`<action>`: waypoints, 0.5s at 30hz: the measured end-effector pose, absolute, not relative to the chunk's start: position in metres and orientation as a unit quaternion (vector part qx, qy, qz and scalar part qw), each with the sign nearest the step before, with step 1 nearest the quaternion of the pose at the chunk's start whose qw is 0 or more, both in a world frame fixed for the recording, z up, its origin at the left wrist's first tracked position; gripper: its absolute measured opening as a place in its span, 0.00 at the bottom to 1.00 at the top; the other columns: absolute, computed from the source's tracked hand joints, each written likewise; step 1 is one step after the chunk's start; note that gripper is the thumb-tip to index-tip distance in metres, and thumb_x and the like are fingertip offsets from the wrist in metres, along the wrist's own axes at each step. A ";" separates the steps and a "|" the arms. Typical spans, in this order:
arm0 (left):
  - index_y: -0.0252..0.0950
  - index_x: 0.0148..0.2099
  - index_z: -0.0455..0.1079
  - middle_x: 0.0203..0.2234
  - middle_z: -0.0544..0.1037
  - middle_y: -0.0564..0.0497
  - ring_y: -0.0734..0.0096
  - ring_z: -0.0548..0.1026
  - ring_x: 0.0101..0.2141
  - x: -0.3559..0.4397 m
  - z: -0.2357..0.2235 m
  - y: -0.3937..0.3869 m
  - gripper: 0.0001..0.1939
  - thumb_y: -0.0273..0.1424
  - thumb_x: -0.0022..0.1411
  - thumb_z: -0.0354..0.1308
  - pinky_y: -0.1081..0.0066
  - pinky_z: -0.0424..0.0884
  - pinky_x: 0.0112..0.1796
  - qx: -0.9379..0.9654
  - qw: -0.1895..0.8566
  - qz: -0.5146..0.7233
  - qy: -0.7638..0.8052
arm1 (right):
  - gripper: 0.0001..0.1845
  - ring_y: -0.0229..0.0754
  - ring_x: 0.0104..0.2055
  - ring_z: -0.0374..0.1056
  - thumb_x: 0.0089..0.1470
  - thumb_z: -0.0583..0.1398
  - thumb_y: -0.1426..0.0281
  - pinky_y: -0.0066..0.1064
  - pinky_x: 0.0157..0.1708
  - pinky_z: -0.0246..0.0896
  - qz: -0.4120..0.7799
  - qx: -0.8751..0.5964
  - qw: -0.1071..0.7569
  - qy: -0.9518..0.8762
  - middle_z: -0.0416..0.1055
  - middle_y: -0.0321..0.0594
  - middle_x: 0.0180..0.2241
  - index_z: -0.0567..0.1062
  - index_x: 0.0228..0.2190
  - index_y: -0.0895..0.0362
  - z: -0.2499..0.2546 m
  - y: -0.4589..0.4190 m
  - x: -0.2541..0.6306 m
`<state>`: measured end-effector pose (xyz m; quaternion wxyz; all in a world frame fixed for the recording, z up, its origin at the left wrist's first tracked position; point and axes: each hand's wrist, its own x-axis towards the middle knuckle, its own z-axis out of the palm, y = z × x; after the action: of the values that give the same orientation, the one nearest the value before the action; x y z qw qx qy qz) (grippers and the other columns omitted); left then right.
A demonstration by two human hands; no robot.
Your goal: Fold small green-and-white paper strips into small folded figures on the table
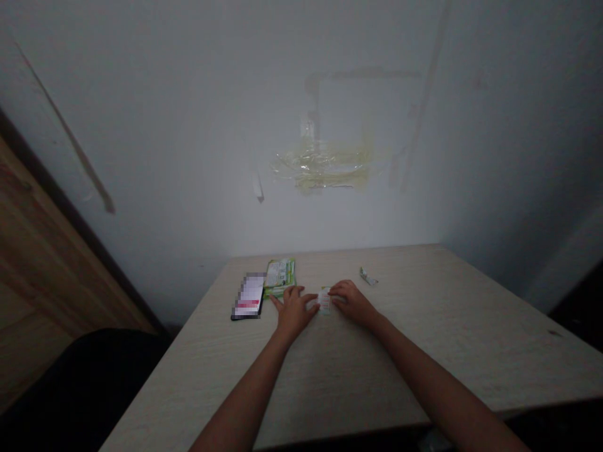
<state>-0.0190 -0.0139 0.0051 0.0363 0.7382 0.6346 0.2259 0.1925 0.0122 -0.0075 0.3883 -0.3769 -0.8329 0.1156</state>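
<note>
A small, flat white-and-green printed packet [324, 301] is held between my two hands, low over the table or resting on it. My left hand [294, 311] grips its left edge with thumb and index finger, the other fingers spread out to the left. My right hand [353, 303] has its fingertips closed on the right edge. Whether the packet is a sachet or a folded paper cannot be made out. Just beyond my left hand lies a larger green-and-white printed pouch [281, 274].
A phone [249, 296] with a pixelated screen lies left of the pouch. A small crumpled wrapper scrap [368, 276] is at the back right. The pale wood table [452, 326] meets a wall [188, 157] with peeling tape. A dark chair-like shape [89, 383] stands at left.
</note>
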 end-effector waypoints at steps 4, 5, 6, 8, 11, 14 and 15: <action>0.60 0.48 0.74 0.56 0.69 0.50 0.50 0.56 0.60 -0.018 0.003 -0.012 0.15 0.42 0.57 0.60 0.29 0.31 0.55 0.745 0.040 0.221 0.628 | 0.14 0.50 0.51 0.62 0.54 0.61 0.68 0.46 0.54 0.58 0.077 -0.440 0.380 -0.810 0.72 0.49 0.44 0.79 0.42 0.56 -0.016 0.017 0.194; 0.60 0.48 0.74 0.56 0.69 0.51 0.50 0.56 0.61 -0.017 0.002 -0.012 0.15 0.42 0.57 0.59 0.29 0.31 0.56 0.746 0.038 0.221 0.626 | 0.14 0.51 0.51 0.61 0.54 0.61 0.68 0.46 0.54 0.57 0.071 -0.454 0.375 -0.805 0.71 0.50 0.44 0.79 0.42 0.56 -0.017 0.017 0.194; 0.60 0.47 0.74 0.56 0.69 0.51 0.50 0.56 0.61 -0.017 0.002 -0.012 0.14 0.41 0.57 0.59 0.30 0.30 0.56 0.747 0.036 0.223 0.625 | 0.14 0.51 0.51 0.61 0.54 0.61 0.68 0.47 0.54 0.57 0.067 -0.463 0.369 -0.803 0.71 0.50 0.44 0.79 0.42 0.57 -0.018 0.018 0.194; 0.60 0.46 0.74 0.56 0.69 0.51 0.50 0.56 0.61 -0.016 0.003 -0.013 0.13 0.42 0.58 0.58 0.29 0.30 0.55 0.747 0.035 0.227 0.623 | 0.14 0.51 0.51 0.60 0.54 0.61 0.68 0.47 0.55 0.56 0.066 -0.470 0.359 -0.803 0.70 0.51 0.44 0.78 0.42 0.58 -0.019 0.018 0.194; 0.59 0.46 0.75 0.56 0.69 0.51 0.48 0.56 0.61 -0.016 0.003 -0.014 0.13 0.45 0.58 0.58 0.29 0.30 0.55 0.749 0.039 0.228 0.621 | 0.13 0.51 0.51 0.59 0.54 0.61 0.69 0.45 0.55 0.56 0.071 -0.468 0.358 -0.805 0.69 0.50 0.43 0.78 0.41 0.58 -0.018 0.017 0.193; 0.59 0.46 0.75 0.57 0.69 0.51 0.48 0.55 0.61 -0.017 0.003 -0.015 0.14 0.48 0.57 0.58 0.28 0.29 0.55 0.753 0.042 0.221 0.619 | 0.11 0.50 0.52 0.59 0.53 0.62 0.70 0.44 0.55 0.55 0.079 -0.469 0.360 -0.802 0.69 0.49 0.43 0.78 0.39 0.58 -0.017 0.016 0.193; 0.60 0.46 0.74 0.57 0.69 0.51 0.48 0.55 0.61 -0.017 0.004 -0.015 0.15 0.49 0.56 0.58 0.28 0.29 0.55 0.754 0.043 0.217 0.619 | 0.11 0.50 0.52 0.59 0.52 0.62 0.70 0.44 0.55 0.55 0.083 -0.470 0.360 -0.802 0.69 0.49 0.43 0.77 0.39 0.58 -0.017 0.016 0.193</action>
<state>-0.0171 -0.0147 0.0036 0.0428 0.7539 0.6186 0.2171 0.1935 0.0161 -0.0167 0.3601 -0.4700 -0.8016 0.0825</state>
